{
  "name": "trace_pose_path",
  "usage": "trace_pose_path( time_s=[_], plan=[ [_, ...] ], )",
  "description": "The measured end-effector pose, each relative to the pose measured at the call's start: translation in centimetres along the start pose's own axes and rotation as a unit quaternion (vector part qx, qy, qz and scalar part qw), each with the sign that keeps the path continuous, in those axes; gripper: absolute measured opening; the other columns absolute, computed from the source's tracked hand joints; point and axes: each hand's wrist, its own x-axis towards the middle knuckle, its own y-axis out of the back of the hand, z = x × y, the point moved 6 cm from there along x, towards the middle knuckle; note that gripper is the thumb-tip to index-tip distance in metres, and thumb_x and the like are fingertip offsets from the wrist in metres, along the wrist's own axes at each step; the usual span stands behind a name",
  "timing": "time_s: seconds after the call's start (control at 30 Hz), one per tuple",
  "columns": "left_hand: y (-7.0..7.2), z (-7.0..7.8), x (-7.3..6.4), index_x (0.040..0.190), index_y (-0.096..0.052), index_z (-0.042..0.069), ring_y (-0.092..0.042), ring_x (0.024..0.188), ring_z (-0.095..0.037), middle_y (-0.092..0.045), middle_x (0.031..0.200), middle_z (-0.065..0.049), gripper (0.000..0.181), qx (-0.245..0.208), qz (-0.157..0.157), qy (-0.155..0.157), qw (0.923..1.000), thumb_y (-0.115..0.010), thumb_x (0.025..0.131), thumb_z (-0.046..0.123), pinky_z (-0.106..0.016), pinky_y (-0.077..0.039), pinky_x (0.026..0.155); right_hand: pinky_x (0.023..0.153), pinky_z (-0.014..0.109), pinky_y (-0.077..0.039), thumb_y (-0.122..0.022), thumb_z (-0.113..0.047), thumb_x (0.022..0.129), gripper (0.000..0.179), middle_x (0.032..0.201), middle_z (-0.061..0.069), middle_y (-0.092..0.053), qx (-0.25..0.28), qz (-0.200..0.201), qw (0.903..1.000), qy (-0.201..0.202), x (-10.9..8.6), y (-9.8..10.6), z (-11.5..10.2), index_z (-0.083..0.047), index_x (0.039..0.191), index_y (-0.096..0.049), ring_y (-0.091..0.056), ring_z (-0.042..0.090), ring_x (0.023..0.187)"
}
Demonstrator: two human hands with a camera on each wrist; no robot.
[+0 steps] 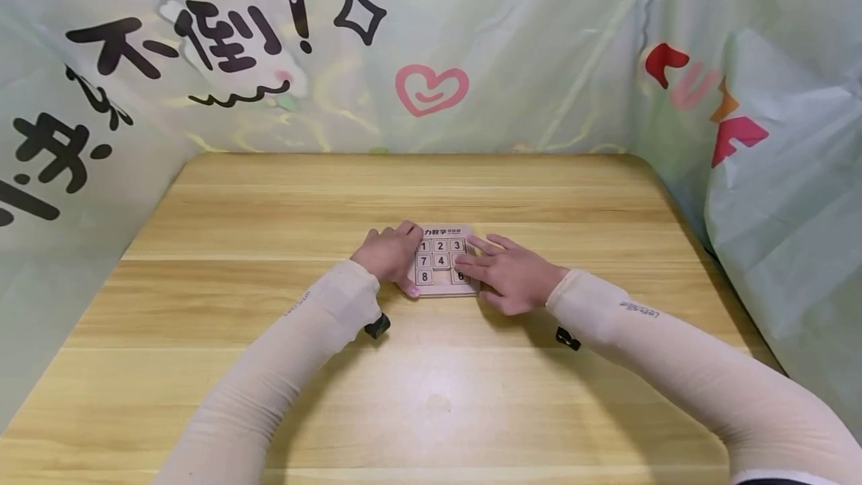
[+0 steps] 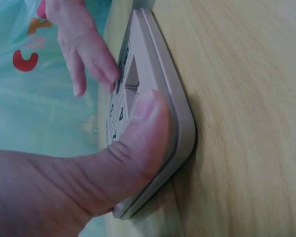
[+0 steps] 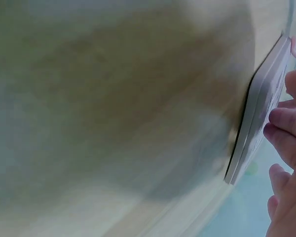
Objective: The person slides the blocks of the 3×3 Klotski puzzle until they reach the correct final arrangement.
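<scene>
A pale sliding number puzzle (image 1: 444, 290) lies flat on the table, its top row reading 1, 2, 3. Below the tile marked 4 (image 1: 441, 261) is an open slot in the bottom row, between 8 and 6. My left hand (image 1: 387, 254) grips the puzzle's left side, fingers at its upper corner; in the left wrist view the thumb (image 2: 145, 131) presses on the near rim of the frame. My right hand (image 1: 517, 275) reaches in from the right with fingers extended, fingertips over the right end of the middle row and hiding that tile.
The wooden table (image 1: 431, 395) runs back to a printed cloth curtain (image 1: 525, 43), which also hangs along both sides. Each forearm wears a pale sleeve, with a small black piece (image 1: 378, 325) below the left wrist and another black piece (image 1: 568, 338) below the right.
</scene>
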Motion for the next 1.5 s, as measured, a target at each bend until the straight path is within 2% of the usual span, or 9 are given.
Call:
trace_pose_path(
  time_s=[0.2,0.57,0.97,1.27,1.5],
  plan=[
    [0.1,0.0,-0.1,0.141,-0.037,0.005,-0.051,0.116,-0.034,-0.04,0.14,-0.011,0.108,-0.004,0.0,0.0,1.0,-0.086,0.055,0.05,-0.049,-0.038,0.098,0.113,0.052,-0.019,-0.05,-0.029,0.092,0.055,0.145,0.009,-0.047,-0.004,0.001,0.9999,0.016,-0.3,-0.5,-0.5,-0.004,0.141,-0.049,-0.028,0.036,0.141],
    [-0.1,-0.1,0.1,0.14,-0.037,0.006,-0.051,0.114,-0.034,-0.038,0.142,-0.01,0.107,0.002,-0.001,-0.003,1.0,-0.086,0.056,0.052,-0.049,-0.039,0.096,0.113,0.051,-0.019,-0.049,-0.03,0.092,0.057,0.147,0.007,-0.044,-0.004,0.016,0.9994,0.032,0.9,-1.0,-1.4,-0.006,0.143,-0.047,-0.028,0.032,0.141],
    [-0.1,0.0,0.0,0.139,-0.038,0.007,-0.051,0.116,-0.034,-0.038,0.144,-0.01,0.106,-0.001,0.0,-0.003,1.0,-0.086,0.056,0.051,-0.051,-0.039,0.097,0.114,0.051,-0.018,-0.049,-0.03,0.092,0.057,0.147,0.009,-0.044,-0.003,0.011,0.9994,0.033,1.8,-0.7,-1.9,-0.005,0.143,-0.047,-0.028,0.033,0.141],
    [-0.1,0.0,0.1,0.139,-0.038,0.006,-0.052,0.113,-0.032,-0.038,0.141,-0.009,0.106,0.002,-0.001,0.001,1.0,-0.086,0.056,0.051,-0.047,-0.039,0.096,0.112,0.053,-0.02,-0.048,-0.029,0.093,0.056,0.147,0.011,-0.044,-0.003,0.008,0.9998,-0.016,1.0,-0.3,0.2,-0.004,0.144,-0.045,-0.025,0.036,0.141],
    [-0.2,-0.1,0.1,0.139,-0.038,0.007,-0.052,0.113,-0.033,-0.038,0.142,-0.009,0.105,0.003,0.002,-0.002,1.0,-0.086,0.056,0.05,-0.047,-0.039,0.095,0.112,0.054,-0.02,-0.05,-0.028,0.092,0.057,0.146,0.013,-0.045,0.005,0.013,0.9998,-0.015,0.4,-0.3,0.4,-0.003,0.143,-0.046,-0.026,0.037,0.141]
  ],
)
